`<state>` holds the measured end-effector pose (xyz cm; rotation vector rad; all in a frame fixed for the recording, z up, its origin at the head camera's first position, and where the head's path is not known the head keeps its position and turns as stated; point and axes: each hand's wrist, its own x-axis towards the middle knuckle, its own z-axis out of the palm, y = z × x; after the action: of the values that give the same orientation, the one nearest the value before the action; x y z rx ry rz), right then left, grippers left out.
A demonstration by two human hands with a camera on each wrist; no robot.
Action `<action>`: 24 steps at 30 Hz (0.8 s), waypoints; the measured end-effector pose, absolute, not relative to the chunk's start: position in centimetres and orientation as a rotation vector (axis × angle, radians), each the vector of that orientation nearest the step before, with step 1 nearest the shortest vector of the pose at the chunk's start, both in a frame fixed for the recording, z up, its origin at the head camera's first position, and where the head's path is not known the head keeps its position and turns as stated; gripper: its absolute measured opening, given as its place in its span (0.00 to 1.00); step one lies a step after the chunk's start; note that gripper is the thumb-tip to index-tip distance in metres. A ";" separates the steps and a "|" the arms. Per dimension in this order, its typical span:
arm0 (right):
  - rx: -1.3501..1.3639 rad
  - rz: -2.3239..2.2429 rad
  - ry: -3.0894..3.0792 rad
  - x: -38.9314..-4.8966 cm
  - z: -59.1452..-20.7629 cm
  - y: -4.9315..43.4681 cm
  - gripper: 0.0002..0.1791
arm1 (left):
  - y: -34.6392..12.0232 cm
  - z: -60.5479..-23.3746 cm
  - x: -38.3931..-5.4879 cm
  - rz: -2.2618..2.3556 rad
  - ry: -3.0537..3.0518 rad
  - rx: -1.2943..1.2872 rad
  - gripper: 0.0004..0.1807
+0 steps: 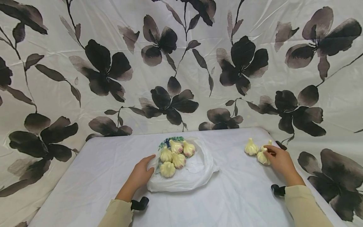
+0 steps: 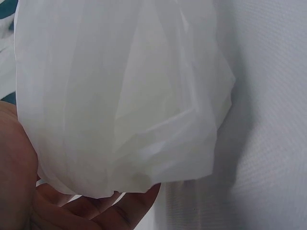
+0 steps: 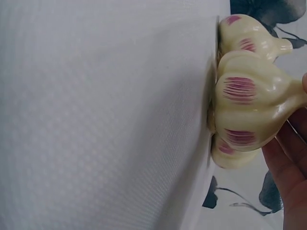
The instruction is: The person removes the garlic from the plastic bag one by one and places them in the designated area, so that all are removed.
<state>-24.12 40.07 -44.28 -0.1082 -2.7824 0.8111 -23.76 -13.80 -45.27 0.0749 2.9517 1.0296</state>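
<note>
A white plastic bag lies spread on the table with several garlic bulbs on its left side. My left hand holds the bag's left edge, thumb nearer me. In the left wrist view the white plastic fills the curve of that hand, partly covering its fingers. Far to the right, my right hand pinches a garlic bulb by its stem. Purple streaks mark this garlic bulb in the right wrist view. Two more bulbs sit close by, one to its left, another partly hidden behind.
A white cloth covers the table, whose right edge runs close beside the right hand. Behind it hangs a pale curtain with dark flowers. Green and dark blue print shows at the bag's back. Each wrist wears a black strap mount.
</note>
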 end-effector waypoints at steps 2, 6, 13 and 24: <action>-0.110 0.820 -2.784 -24.1 -44.3 40.1 0.22 | -13.8 -45.3 -23.8 1.032 2.952 0.072 0.30; -0.111 0.829 -2.794 -24.1 -44.3 40.1 0.23 | -13.7 -45.4 -23.7 1.035 2.952 0.070 0.30; -0.112 0.828 -2.816 -24.1 -44.3 40.1 0.24 | -13.9 -45.4 -23.7 1.043 2.946 0.082 0.30; -0.060 0.798 -2.829 -24.0 -42.5 39.0 0.25 | -13.8 -45.4 -23.8 1.046 2.936 0.067 0.30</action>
<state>-23.96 38.98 -42.54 -0.0601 -2.8289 0.7980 -23.84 -13.80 -45.36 0.0671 2.9364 1.0455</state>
